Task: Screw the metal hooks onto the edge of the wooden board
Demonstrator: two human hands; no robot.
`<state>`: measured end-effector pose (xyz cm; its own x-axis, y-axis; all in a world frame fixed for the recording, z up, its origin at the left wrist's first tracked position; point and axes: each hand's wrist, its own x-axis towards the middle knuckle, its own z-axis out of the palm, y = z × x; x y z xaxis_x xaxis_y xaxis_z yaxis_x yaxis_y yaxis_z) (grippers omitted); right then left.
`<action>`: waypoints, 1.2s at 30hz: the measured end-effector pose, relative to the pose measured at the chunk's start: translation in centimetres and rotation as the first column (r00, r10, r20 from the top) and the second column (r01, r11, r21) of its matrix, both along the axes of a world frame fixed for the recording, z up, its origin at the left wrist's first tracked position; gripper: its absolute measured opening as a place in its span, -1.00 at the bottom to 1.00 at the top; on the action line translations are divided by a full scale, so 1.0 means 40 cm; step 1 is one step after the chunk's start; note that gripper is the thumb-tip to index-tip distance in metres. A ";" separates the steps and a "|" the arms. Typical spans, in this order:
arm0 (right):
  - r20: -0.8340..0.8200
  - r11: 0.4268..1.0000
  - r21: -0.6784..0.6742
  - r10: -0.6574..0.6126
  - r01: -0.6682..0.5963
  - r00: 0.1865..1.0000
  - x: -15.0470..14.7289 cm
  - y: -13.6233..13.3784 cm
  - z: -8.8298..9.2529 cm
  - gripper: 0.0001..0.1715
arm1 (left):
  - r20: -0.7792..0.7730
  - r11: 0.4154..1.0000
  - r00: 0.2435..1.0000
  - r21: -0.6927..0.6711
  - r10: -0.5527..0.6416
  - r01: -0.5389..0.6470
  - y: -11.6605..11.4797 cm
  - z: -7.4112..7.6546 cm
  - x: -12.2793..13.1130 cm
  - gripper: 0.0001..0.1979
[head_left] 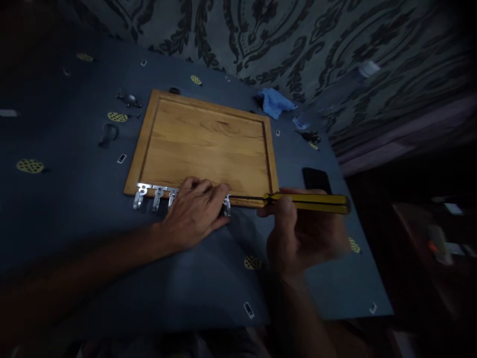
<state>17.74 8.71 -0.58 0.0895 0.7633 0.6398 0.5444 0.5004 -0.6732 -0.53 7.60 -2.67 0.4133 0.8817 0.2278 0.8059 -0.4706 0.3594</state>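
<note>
A framed wooden board (pixel 208 144) lies flat on the blue table. Along its near edge runs a metal hook rail (pixel 149 187) with several silver hooks hanging off the front. My left hand (pixel 197 211) is closed over the rail's middle, fingers on the board's edge and thumb low beside a hook; it hides part of the rail. A screwdriver (pixel 307 201) with a yellow and black handle is gripped in my right hand (pixel 301 238). Its thin shaft points left along the board's edge toward the rail's right end. Exact contact of the tip is too small to tell.
On the table's left side are small metal parts (pixel 129 99) and a curved clear piece (pixel 108 134). A blue cloth (pixel 275 102) lies at the back by the patterned wall (pixel 257 35). A dark phone-like object (pixel 316 179) sits near the right edge (pixel 367 233).
</note>
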 end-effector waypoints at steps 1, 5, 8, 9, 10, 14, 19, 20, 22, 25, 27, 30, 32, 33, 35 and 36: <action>-0.067 0.998 0.045 -0.041 0.044 0.997 -0.003 0.003 0.003 -0.89 | 0.005 1.000 1.000 0.002 -0.002 0.002 0.000 0.000 -0.001 -0.54; -0.091 0.997 -0.037 -0.071 0.068 0.993 -0.001 0.018 0.001 -0.80 | 0.021 1.000 1.000 0.008 0.006 -0.006 -0.001 -0.001 -0.001 -0.53; -0.020 0.998 -0.049 -0.033 0.032 0.999 0.005 0.025 -0.011 -0.81 | 0.018 1.000 1.000 0.001 0.023 -0.023 -0.002 0.000 0.000 -0.53; 0.001 0.999 -0.034 -0.023 0.023 1.000 0.006 0.026 -0.013 -0.82 | 0.016 1.000 0.999 -0.003 0.028 -0.028 -0.002 0.001 0.000 -0.53; 0.016 1.000 -0.023 -0.014 0.014 1.000 0.006 0.026 -0.014 -0.83 | 0.014 1.000 0.999 -0.006 0.031 -0.031 -0.002 0.002 0.001 -0.54; 0.053 0.999 -0.025 0.027 -0.026 0.998 0.001 0.029 -0.012 -0.83 | 0.013 0.999 0.999 -0.008 0.035 -0.035 -0.002 0.008 0.002 -0.55; 0.096 0.999 -0.041 0.029 -0.026 0.995 0.004 0.031 -0.016 -0.80 | 0.007 1.000 1.000 -0.010 0.030 -0.029 -0.002 0.009 0.002 -0.55; 0.093 0.999 -0.041 0.031 -0.027 0.995 0.005 0.031 -0.017 -0.80 | 0.008 0.999 1.000 -0.011 0.030 -0.030 -0.002 0.010 0.002 -0.55; 0.090 0.999 -0.032 0.041 -0.039 0.995 0.006 0.031 -0.016 -0.82 | 0.006 0.999 1.000 -0.015 0.030 -0.030 -0.002 0.011 0.002 -0.54; 0.114 0.996 0.002 0.087 -0.088 0.990 0.003 0.031 -0.007 -0.87 | -0.012 0.999 1.000 -0.029 0.025 -0.026 -0.001 0.015 0.002 -0.54; 0.148 0.991 0.026 0.124 -0.129 0.981 0.001 0.030 0.001 -0.90 | -0.026 0.999 0.999 -0.040 0.025 -0.027 -0.001 0.018 0.002 -0.54; 0.182 0.990 0.030 0.132 -0.140 0.974 0.001 0.029 0.008 -0.89 | -0.025 0.998 0.999 -0.047 0.028 -0.029 -0.002 0.018 0.003 -0.55; 0.187 0.993 0.024 0.112 -0.118 0.976 0.002 0.030 0.007 -0.84 | -0.013 0.999 0.999 -0.042 0.031 -0.031 -0.003 0.015 0.003 -0.56; 0.191 0.995 0.018 0.098 -0.103 0.977 0.002 0.031 0.007 -0.81 | -0.005 0.999 0.999 -0.036 0.033 -0.033 -0.003 0.014 0.003 -0.57; 0.195 0.997 0.019 0.068 -0.073 0.978 0.002 0.034 0.007 -0.76 | 0.010 0.999 0.999 -0.022 0.040 -0.039 -0.003 0.010 0.002 -0.58; 0.190 0.998 0.024 0.057 -0.063 0.980 0.002 0.035 0.008 -0.74 | 0.017 0.999 0.999 -0.016 0.041 -0.041 -0.003 0.009 0.002 -0.58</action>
<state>17.81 10.12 -0.27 -0.0803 0.7441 0.6633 0.6288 0.5541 -0.5455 -0.46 7.48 -2.30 0.3728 0.9013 0.2206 0.8181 -0.4315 0.3802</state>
